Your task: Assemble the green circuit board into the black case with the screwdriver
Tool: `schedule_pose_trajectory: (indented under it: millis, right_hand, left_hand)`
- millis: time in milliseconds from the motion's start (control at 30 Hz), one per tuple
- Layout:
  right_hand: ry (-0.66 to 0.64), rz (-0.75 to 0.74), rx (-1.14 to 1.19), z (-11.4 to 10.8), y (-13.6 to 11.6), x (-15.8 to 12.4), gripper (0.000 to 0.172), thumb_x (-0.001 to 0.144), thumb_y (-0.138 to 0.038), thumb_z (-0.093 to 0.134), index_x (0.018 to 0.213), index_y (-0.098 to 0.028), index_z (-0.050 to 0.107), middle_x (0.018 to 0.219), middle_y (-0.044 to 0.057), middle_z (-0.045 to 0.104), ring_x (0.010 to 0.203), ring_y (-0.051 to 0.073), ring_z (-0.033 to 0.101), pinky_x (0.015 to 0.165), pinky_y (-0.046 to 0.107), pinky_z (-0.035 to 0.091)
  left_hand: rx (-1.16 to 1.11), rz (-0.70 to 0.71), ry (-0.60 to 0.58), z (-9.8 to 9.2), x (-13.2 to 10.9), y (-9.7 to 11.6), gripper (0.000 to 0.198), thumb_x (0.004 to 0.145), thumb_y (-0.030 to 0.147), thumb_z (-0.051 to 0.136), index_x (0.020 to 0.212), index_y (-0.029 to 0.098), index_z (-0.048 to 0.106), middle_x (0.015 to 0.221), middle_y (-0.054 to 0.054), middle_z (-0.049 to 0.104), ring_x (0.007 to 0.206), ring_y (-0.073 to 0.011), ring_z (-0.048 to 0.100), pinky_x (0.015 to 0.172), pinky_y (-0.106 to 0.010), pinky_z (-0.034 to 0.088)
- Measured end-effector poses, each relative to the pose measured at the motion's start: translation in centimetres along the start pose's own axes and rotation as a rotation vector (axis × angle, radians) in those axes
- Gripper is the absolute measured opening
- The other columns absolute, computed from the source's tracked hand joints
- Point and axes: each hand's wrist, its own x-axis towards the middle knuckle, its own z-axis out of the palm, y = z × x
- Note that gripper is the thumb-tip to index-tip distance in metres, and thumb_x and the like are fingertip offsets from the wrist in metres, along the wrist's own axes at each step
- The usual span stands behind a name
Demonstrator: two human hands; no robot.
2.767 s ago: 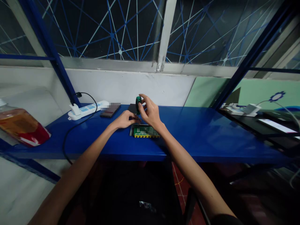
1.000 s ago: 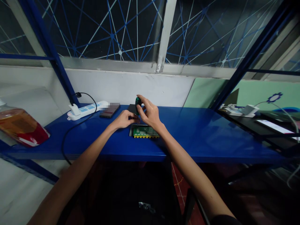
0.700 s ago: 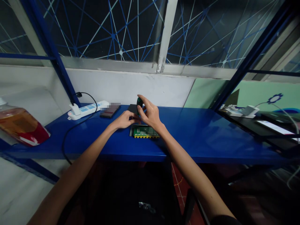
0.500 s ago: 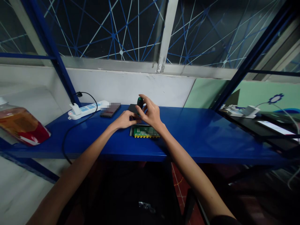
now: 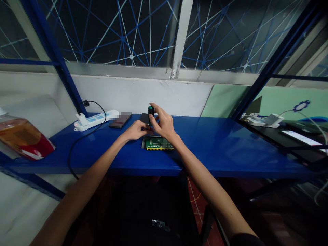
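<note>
A green circuit board (image 5: pixel 159 144) with a row of yellow connectors along its near edge lies on the blue shelf (image 5: pixel 217 147). My right hand (image 5: pixel 164 123) is closed round the green handle of a small screwdriver (image 5: pixel 150 111), which stands upright over the board's far left corner. My left hand (image 5: pixel 135 131) rests at that same corner, its fingers curled and pinched close to the screwdriver's tip. What those fingers hold is hidden.
A white power strip (image 5: pixel 94 120) with a black cable (image 5: pixel 77 145) lies at the back left, a dark phone (image 5: pixel 120 121) beside it. A red and orange bag (image 5: pixel 24 138) sits far left. A second bench (image 5: pixel 294 133) with a white adapter stands right.
My right hand's fingers have shifted slightly round the screwdriver handle, which stays over the same corner of the board. My left hand has kept its place.
</note>
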Motion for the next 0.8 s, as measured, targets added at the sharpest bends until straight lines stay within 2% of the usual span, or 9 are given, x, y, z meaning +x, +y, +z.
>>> schedule_pose_trajectory:
  millis: [233, 433, 567, 800]
  right_hand:
    - [-0.001, -0.006, 0.001, 0.0, 0.02, 0.0, 0.047, 0.095, -0.036, 0.039, 0.14, -0.022, 0.043, 0.108, 0.006, 0.066, 0.071, 0.015, 0.062, 0.061, 0.029, 0.046]
    - [0.022, 0.009, -0.003, 0.14, -0.01, 0.06, 0.046, 0.094, -0.038, 0.042, 0.137, -0.022, 0.045, 0.11, 0.007, 0.067, 0.074, 0.016, 0.062, 0.061, 0.029, 0.047]
    - [0.021, 0.012, 0.001, 0.06, -0.16, 0.06, 0.046, 0.094, -0.042, 0.044, 0.136, -0.022, 0.046, 0.109, 0.007, 0.066, 0.075, 0.016, 0.063, 0.06, 0.029, 0.047]
    - [0.012, 0.012, -0.015, -0.21, -0.27, 0.08, 0.044, 0.096, -0.038, 0.039, 0.137, -0.023, 0.044, 0.107, 0.007, 0.065, 0.074, 0.016, 0.062, 0.061, 0.029, 0.047]
  left_hand:
    - [0.006, 0.011, -0.05, -0.08, -0.15, 0.81, 0.021, 0.08, 0.021, 0.059, 0.088, 0.015, 0.077, 0.088, -0.008, 0.076, 0.085, -0.0202, 0.068, 0.081, -0.031, 0.05]
    - [0.084, -0.038, 0.065, 0.1, -0.39, 0.56, 0.021, 0.078, 0.03, 0.067, 0.085, 0.013, 0.077, 0.086, -0.009, 0.076, 0.076, -0.0193, 0.067, 0.076, -0.031, 0.05]
    - [0.054, -0.07, 0.105, 0.11, -0.35, 0.26, 0.018, 0.075, 0.028, 0.068, 0.081, 0.013, 0.077, 0.082, -0.009, 0.076, 0.073, -0.0195, 0.067, 0.075, -0.032, 0.05]
    - [0.038, -0.024, 0.035, -0.04, -0.2, 0.56, 0.02, 0.077, 0.023, 0.063, 0.089, 0.015, 0.078, 0.087, -0.009, 0.076, 0.081, -0.0206, 0.068, 0.08, -0.033, 0.049]
